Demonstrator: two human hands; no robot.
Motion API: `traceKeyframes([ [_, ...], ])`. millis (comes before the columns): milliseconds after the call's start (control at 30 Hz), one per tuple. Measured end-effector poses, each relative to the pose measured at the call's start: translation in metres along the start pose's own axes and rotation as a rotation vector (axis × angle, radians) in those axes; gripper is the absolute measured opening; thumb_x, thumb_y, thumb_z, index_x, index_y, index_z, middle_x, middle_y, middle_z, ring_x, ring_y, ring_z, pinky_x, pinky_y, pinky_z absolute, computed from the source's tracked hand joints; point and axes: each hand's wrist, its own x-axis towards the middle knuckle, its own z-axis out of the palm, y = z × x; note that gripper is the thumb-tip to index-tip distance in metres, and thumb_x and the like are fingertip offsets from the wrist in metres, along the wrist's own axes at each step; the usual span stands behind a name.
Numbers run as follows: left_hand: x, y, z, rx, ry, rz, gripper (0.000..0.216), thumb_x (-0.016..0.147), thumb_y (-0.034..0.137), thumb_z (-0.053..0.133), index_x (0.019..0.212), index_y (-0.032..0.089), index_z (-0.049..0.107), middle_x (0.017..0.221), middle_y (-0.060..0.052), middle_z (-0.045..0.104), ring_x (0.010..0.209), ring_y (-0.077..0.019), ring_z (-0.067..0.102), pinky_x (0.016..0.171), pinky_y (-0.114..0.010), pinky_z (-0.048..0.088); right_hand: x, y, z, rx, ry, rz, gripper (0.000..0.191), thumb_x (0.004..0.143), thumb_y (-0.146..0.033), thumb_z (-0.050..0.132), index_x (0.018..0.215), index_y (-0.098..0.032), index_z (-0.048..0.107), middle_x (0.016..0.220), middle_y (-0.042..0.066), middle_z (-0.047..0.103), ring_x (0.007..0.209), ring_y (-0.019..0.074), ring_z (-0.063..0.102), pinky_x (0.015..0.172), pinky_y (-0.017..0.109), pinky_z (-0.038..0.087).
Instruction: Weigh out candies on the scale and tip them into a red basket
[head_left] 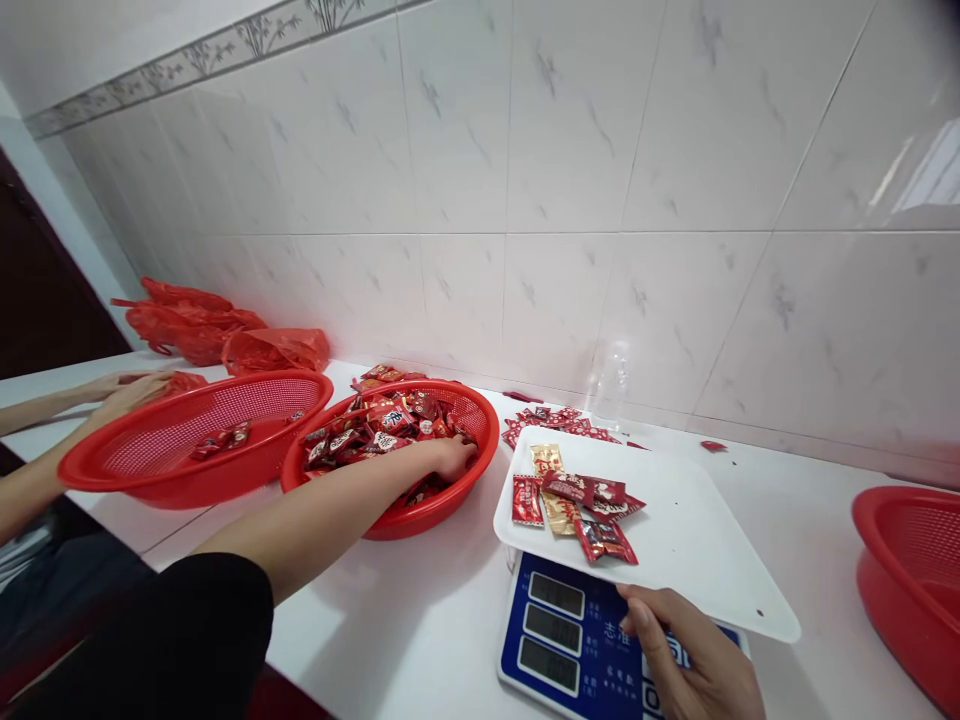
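Left hand (pixel 452 457) sunk among glossy red-wrapped sweets (pixel 375 425).
Its grip is hidden; right hand (pixel 694 665), loosely open and holding nothing, touches the scale (pixel 551 630).

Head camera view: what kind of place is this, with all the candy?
Probably a small workroom or shop back room for sweets: a digital scale carrying a white tray of wrapped sweets, red baskets holding more, and a tiled wall.

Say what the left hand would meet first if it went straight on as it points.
Likely the sweets in the middle basket, which the left hand already touches; past them, the basket's far-right wall. Depth is unclear.
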Motion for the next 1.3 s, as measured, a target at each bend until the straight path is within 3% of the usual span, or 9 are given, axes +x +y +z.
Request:
traceKeyframes([
  [267,-0.005,-0.004,-0.008,-0.107,0.031,0.058,0.025,0.091,0.031,0.057,0.111,0.015,0.06,0.111,-0.007,0.062,0.095,-0.0197,0.062,0.082,-0.04,0.053,0.002,-0.001,0.0,0.015,0.001,-0.005,0.033,0.091,-0.049,0.048,0.084,-0.026,0.07,0.067,-0.001,0.066,0.06,0.0149,0.062,0.058,0.023,0.046],
  [600,-0.012,-0.013,-0.049,-0.467,0.402,0.054,0.024,0.092,0.034,0.056,0.101,0.013,0.061,0.092,-0.004,0.064,0.076,-0.0142,0.063,0.068,-0.031,0.054,-0.001,0.001,0.001,0.061,-0.037,0.042,0.026,0.091,-0.046,0.05,0.086,-0.028,0.069,0.071,-0.003,0.066,0.063,0.0131,0.06,0.06,0.022,0.043],
  [733,-0.016,0.005,-0.055,-0.583,0.474,0.109,0.021,0.091,0.034,0.054,0.092,0.013,0.06,0.079,0.0,0.061,0.065,-0.0116,0.059,0.06,-0.027,0.05,0.0,0.002,0.001,0.079,-0.035,0.011,0.023,0.091,-0.042,0.051,0.089,-0.027,0.069,0.071,-0.002,0.066,0.064,0.0135,0.061,0.061,0.023,0.043],
  [900,-0.022,0.059,-0.038,-0.609,0.428,0.231,0.009,0.076,0.024,0.053,0.078,0.017,0.058,0.063,0.004,0.055,0.061,-0.0124,0.055,0.056,-0.023,0.043,0.001,0.001,0.001,0.067,-0.023,-0.032,0.023,0.092,-0.038,0.051,0.089,-0.025,0.069,0.067,-0.001,0.065,0.062,0.0142,0.061,0.06,0.023,0.044],
  [1000,-0.028,0.095,-0.025,-0.543,0.345,0.295,0.011,0.073,0.027,0.055,0.081,0.019,0.059,0.068,0.004,0.057,0.065,-0.0143,0.055,0.06,-0.024,0.044,0.002,0.0,0.0,0.054,-0.028,-0.045,0.023,0.092,-0.038,0.051,0.088,-0.025,0.069,0.068,0.0,0.065,0.062,0.0146,0.061,0.06,0.024,0.045],
  [1100,-0.035,0.119,-0.019,-0.442,0.274,0.363,0.021,0.073,0.036,0.063,0.086,0.02,0.061,0.086,-0.001,0.062,0.078,-0.0184,0.058,0.071,-0.029,0.047,0.003,0.0,-0.001,0.047,-0.036,-0.049,0.024,0.092,-0.037,0.05,0.086,-0.024,0.068,0.069,0.001,0.065,0.063,0.0154,0.061,0.06,0.024,0.045],
  [1200,-0.038,0.127,-0.019,-0.367,0.185,0.457,0.044,0.068,0.048,0.071,0.103,0.022,0.062,0.115,-0.006,0.059,0.102,-0.024,0.057,0.09,-0.033,0.045,0.004,-0.001,-0.001,0.045,-0.037,-0.043,0.023,0.093,-0.037,0.049,0.087,-0.025,0.068,0.069,0.0,0.066,0.063,0.0148,0.062,0.06,0.023,0.045],
  [1300,-0.036,0.126,-0.017,-0.318,0.112,0.508,0.069,0.072,0.061,0.066,0.128,0.025,0.051,0.143,-0.01,0.041,0.13,-0.0286,0.041,0.106,-0.038,0.035,0.005,-0.002,-0.001,0.045,-0.023,-0.047,0.022,0.092,-0.037,0.051,0.085,-0.025,0.068,0.069,-0.001,0.066,0.063,0.0138,0.062,0.06,0.022,0.046],
])
